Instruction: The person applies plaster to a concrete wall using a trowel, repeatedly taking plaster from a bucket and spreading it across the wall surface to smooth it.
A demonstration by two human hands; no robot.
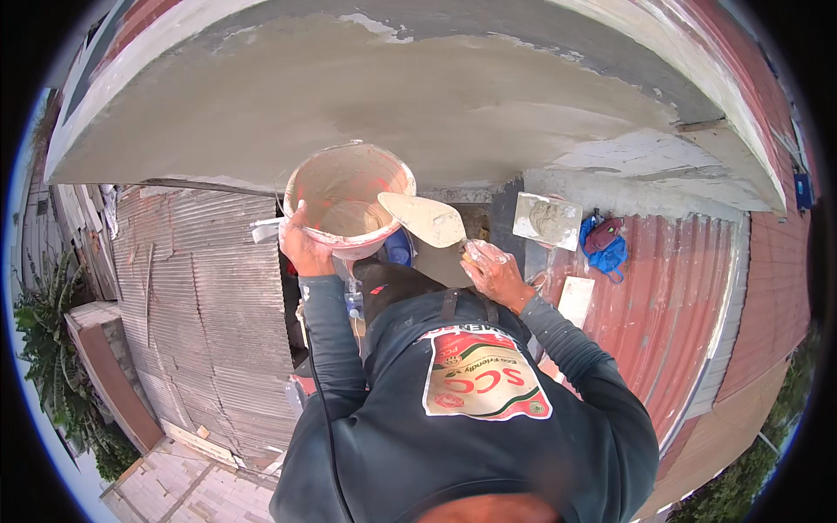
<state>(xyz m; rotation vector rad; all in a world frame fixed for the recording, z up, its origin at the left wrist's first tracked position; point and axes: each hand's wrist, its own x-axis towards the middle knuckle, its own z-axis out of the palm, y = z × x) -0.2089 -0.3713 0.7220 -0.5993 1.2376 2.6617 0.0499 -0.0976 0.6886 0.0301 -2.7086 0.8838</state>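
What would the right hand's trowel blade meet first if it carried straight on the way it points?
Probably the bucket that the left hand grips: the trowel in the right hand already reaches its rim, though depth is unclear.

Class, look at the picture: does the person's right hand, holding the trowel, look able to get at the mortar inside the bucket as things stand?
Probably yes. The right hand holds the trowel with its blade already over the open rim of the bucket, which the left hand tilts toward it. Nothing lies between.
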